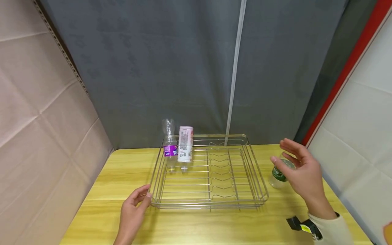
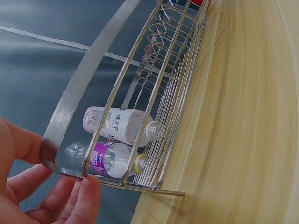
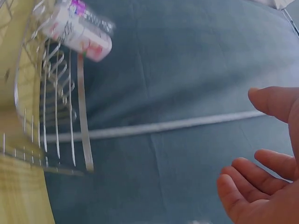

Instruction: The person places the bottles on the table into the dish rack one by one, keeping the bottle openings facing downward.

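My left hand [image 1: 131,214] grips the left front corner of a wire dish rack [image 1: 211,205]; in the left wrist view its thumb and fingers pinch the metal rim [image 2: 77,88]. Inside, at the back left, two plastic bottles lean side by side with necks down: a clear one with a purple label [image 1: 170,150] and one in a white and pink wrapper [image 1: 185,144]. To the right of the rack, my right hand [image 1: 303,175] is raised with fingers apart and holds nothing. A clear bottle with a green label [image 1: 278,173] stands on the table, partly hidden behind that hand.
The rack sits on a wood-grain table [image 1: 107,190] with wavy wire dividers [image 1: 221,170] in its right half. A dark grey curtain [image 1: 153,68] closes off the back. Pale cloth walls [image 1: 46,136] flank both sides.
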Action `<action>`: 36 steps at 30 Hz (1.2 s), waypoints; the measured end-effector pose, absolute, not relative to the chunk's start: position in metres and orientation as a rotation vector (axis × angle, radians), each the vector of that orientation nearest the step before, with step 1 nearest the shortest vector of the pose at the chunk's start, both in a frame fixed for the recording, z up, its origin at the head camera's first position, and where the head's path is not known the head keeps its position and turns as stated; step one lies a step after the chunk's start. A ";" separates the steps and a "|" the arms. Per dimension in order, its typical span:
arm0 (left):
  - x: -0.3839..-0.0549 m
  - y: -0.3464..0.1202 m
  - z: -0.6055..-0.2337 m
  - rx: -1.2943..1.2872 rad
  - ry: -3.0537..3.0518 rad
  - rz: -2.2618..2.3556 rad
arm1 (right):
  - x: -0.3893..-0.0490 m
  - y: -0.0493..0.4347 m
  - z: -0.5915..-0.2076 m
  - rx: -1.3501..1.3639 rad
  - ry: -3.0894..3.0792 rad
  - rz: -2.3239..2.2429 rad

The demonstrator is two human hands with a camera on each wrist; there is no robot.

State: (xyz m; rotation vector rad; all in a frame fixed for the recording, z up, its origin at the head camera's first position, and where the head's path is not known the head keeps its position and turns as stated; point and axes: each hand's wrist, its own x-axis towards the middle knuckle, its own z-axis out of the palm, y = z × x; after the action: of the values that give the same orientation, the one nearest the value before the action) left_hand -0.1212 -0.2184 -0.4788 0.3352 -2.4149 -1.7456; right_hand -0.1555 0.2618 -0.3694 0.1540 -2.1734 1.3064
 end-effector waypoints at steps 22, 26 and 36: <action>-0.120 -0.216 -0.477 0.331 -2.364 -1.739 | -0.171 0.336 -0.434 -0.457 -2.285 1.315; -0.121 -0.216 -0.478 0.326 -2.359 -1.736 | -0.177 0.342 -0.453 -0.411 -2.340 1.336; -0.121 -0.215 -0.478 0.332 -2.351 -1.761 | -0.186 0.339 -0.476 -0.286 -2.374 1.401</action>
State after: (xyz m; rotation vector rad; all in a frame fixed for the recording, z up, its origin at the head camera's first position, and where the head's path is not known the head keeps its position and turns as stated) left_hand -0.1209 -0.2152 -0.4784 0.3325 -2.3514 -1.7613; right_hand -0.1864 0.3386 -0.4765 -0.2864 -2.3739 1.4011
